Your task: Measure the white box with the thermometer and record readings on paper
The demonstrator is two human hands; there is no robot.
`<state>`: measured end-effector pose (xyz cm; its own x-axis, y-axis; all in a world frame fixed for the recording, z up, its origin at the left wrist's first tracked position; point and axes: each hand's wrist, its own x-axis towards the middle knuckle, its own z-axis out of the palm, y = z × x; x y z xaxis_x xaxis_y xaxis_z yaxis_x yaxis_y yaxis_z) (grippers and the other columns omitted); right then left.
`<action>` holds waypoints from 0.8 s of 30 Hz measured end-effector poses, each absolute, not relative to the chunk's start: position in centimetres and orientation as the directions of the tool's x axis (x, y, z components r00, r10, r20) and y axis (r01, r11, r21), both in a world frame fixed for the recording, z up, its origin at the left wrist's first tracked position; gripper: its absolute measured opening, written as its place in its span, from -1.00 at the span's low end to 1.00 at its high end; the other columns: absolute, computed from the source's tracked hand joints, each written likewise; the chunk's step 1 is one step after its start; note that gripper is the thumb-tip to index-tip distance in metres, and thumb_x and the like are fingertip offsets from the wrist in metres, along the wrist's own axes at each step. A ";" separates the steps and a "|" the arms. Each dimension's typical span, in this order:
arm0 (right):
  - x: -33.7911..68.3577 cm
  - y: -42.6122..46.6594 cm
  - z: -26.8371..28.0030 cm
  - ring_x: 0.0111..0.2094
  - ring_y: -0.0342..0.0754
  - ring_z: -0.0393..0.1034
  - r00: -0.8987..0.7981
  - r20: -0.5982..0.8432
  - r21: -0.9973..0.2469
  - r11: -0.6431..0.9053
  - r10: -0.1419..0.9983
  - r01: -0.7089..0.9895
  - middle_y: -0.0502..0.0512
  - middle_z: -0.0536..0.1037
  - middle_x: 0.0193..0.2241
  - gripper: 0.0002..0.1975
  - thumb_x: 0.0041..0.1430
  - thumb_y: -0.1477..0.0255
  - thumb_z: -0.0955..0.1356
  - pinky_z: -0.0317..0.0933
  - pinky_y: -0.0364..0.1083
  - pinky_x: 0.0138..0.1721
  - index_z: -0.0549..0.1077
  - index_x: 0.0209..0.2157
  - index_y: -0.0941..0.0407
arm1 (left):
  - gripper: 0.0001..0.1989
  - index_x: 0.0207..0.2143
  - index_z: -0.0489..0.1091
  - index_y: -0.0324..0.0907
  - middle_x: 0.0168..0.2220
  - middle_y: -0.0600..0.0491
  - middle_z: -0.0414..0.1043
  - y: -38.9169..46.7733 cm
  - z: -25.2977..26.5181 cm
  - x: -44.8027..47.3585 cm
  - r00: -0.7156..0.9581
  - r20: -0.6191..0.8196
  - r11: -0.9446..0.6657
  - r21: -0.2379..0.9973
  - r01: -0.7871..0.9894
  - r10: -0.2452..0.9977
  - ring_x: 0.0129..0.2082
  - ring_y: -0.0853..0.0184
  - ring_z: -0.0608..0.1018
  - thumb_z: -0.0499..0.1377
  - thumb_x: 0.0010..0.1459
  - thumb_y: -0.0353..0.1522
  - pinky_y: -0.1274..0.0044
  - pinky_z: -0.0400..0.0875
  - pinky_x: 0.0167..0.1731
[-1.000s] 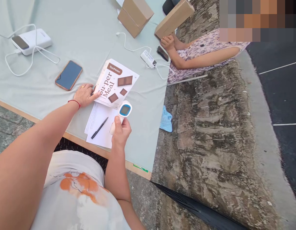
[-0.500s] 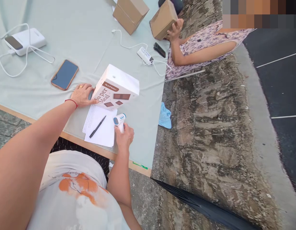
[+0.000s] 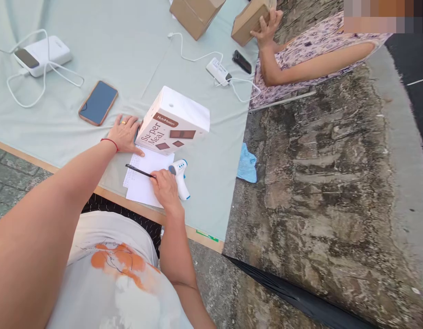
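Head view: right fingers (image 3: 159, 178) pinch a slim black plastic-looking pen (image 3: 140, 171) (probably light, stiff, best held mid-barrel) while left fingers (image 3: 127, 127) lie spread.

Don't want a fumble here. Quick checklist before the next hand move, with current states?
1. Pen gripped: ok, one end is in the fingers of the right hand.
2. White gun-shaped device out of the grip: ok, it lies beside the right hand.
3. Paper unobstructed: not ok, the right hand covers part of it.
4. Left hand touching the printed box: cannot tell, it is right beside the box.
5. Phone apart from the left hand: ok, there is a gap.
6. Co-worker's hand away from both: ok, it is at a brown carton.
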<state>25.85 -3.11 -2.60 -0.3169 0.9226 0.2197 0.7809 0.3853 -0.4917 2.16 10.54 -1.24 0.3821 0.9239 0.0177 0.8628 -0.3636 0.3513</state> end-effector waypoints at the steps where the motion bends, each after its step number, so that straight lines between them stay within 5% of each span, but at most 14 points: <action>1: 25.7 -3.5 -2.6 -0.29 -0.01 0.31 -0.247 0.256 -0.583 0.353 0.935 0.732 0.07 0.45 -0.36 -0.87 0.37 0.37 0.29 0.24 0.00 -0.20 0.47 -0.23 0.07 | 0.20 0.38 0.18 -0.23 0.43 -0.31 0.13 10.5 -1.2 2.2 0.383 0.017 -0.363 0.356 0.861 0.924 0.43 -0.22 0.17 0.20 -0.13 0.35 0.02 -0.27 0.44; 5: 22.8 -6.0 -2.9 -0.48 -0.14 0.30 0.148 0.227 -0.934 0.172 0.963 0.315 -0.08 0.40 -0.46 -0.84 0.29 0.27 0.34 0.27 -0.09 -0.36 0.35 -0.31 0.04 | 0.20 0.38 0.18 -0.19 0.43 -0.27 0.13 10.6 -1.2 2.3 0.387 0.011 -0.363 0.374 0.854 0.922 0.43 -0.22 0.16 0.22 -0.16 0.35 0.04 -0.30 0.44; 8: 20.1 -7.7 -3.7 -0.51 -0.16 0.35 0.199 0.065 -0.993 0.044 0.978 0.112 -0.09 0.44 -0.49 -0.82 0.22 0.23 0.35 0.30 -0.11 -0.39 0.40 -0.32 0.05 | 0.21 0.39 0.16 -0.17 0.44 -0.24 0.11 10.6 -1.3 2.3 0.386 0.005 -0.356 0.396 0.846 0.923 0.44 -0.24 0.13 0.23 -0.16 0.34 0.04 -0.32 0.45; 17: 18.4 -8.1 -5.1 -0.50 -0.15 0.30 0.255 0.043 -0.951 -0.039 0.966 0.308 -0.05 0.48 -0.54 -0.79 0.14 0.24 0.33 0.29 -0.10 -0.40 0.46 -0.41 0.08 | 0.22 0.39 0.15 -0.10 0.45 -0.20 0.10 10.9 -1.8 2.0 0.396 0.029 -0.365 0.451 0.814 0.918 0.45 -0.25 0.10 0.27 -0.21 0.34 0.03 -0.33 0.45; 24: 18.3 -8.1 -4.4 -0.51 -0.14 0.30 0.205 0.047 -0.951 -0.019 0.978 0.308 -0.05 0.48 -0.54 -0.80 0.13 0.24 0.34 0.29 -0.09 -0.39 0.48 -0.42 0.08 | 0.22 0.39 0.16 -0.15 0.45 -0.25 0.09 10.7 -1.5 2.1 0.388 0.015 -0.354 0.444 0.823 0.922 0.45 -0.25 0.11 0.27 -0.18 0.33 0.04 -0.34 0.45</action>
